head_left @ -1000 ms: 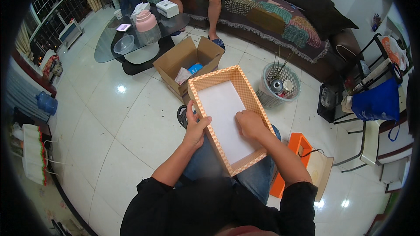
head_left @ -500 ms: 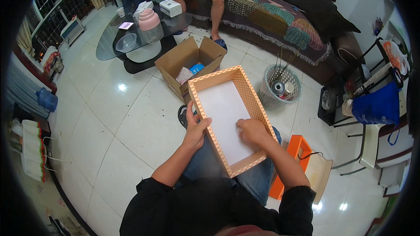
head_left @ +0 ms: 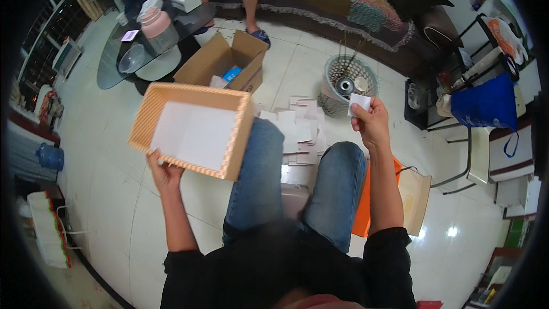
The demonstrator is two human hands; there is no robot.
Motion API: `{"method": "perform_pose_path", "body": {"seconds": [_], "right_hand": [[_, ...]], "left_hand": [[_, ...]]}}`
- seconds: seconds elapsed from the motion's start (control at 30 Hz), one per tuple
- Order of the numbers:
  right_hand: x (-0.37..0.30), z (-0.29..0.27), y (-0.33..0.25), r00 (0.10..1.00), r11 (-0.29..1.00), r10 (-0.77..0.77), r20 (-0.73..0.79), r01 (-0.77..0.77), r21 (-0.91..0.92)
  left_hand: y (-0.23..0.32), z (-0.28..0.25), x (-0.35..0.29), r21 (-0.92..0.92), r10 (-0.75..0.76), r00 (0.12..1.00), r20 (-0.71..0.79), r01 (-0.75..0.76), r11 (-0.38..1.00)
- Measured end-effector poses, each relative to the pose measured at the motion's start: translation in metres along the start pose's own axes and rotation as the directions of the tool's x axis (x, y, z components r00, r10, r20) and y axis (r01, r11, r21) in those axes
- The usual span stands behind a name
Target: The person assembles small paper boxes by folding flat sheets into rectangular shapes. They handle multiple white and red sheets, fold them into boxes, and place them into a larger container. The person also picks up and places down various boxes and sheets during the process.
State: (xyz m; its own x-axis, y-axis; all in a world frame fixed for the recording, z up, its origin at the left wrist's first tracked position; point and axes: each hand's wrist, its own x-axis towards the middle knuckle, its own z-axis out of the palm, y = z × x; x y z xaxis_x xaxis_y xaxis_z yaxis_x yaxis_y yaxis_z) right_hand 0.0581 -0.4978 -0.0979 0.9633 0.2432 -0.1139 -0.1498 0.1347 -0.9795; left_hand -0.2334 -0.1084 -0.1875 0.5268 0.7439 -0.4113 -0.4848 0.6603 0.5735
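My left hand point(head_left: 164, 173) grips the near edge of a shallow rectangular box point(head_left: 240, 137) with an orange-and-cream checked pattern. The box is held out over the left, beside my left knee, and a white sheet point(head_left: 194, 131) lines its bottom. Out to the right, my right hand point(head_left: 373, 123) pinches a small white piece of paper point(head_left: 359, 104) between thumb and fingers, close to the rim of a waste basket. Several white cards or paper pieces point(head_left: 297, 129) lie in a loose pile on the floor beyond my knees.
An open cardboard carton point(head_left: 251, 80) holds blue and pale items. The lattice waste basket point(head_left: 334, 100) contains a metal can and sticks. At right lie an orange box point(head_left: 361, 212) and a chair point(head_left: 483, 189). A glass table point(head_left: 108, 68) stands far left; a person's legs point(head_left: 251, 0) show by the sofa.
The box has swung left, now in my left hand alone. My right hand has left its inside and moved right, holding a small white paper piece. The card pile has come into view.
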Motion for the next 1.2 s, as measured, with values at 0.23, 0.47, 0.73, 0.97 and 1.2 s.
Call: {"method": "perform_pose_path", "body": {"seconds": [0.23,0.47,0.73,0.97,1.2], "right_hand": [[0.044,-0.053,0.025,0.977,0.999,0.027,-0.213,-0.020,0.033],[0.134,-0.085,0.030,0.975,0.984,-0.032,-0.221,-0.008,-0.177],[0.200,-0.109,0.125,0.887,0.511,-0.462,-0.009,0.258,-0.820],[0.062,-0.021,0.155,0.873,0.863,0.461,0.160,-0.398,-0.312],[0.009,0.007,0.128,0.765,0.827,0.542,0.347,-0.559,-0.059]], "left_hand": [[0.018,-0.015,-0.005,-0.210,-0.071,0.966,-0.250,0.017,0.978],[0.018,0.037,-0.008,-0.106,0.055,0.973,-0.222,-0.080,0.991],[-0.003,0.094,0.054,0.029,0.059,0.998,0.033,-0.059,0.998],[-0.068,0.186,0.067,0.305,0.280,0.955,0.094,-0.296,0.905],[-0.113,0.198,0.050,0.306,0.252,0.964,0.087,-0.267,0.914]]}}
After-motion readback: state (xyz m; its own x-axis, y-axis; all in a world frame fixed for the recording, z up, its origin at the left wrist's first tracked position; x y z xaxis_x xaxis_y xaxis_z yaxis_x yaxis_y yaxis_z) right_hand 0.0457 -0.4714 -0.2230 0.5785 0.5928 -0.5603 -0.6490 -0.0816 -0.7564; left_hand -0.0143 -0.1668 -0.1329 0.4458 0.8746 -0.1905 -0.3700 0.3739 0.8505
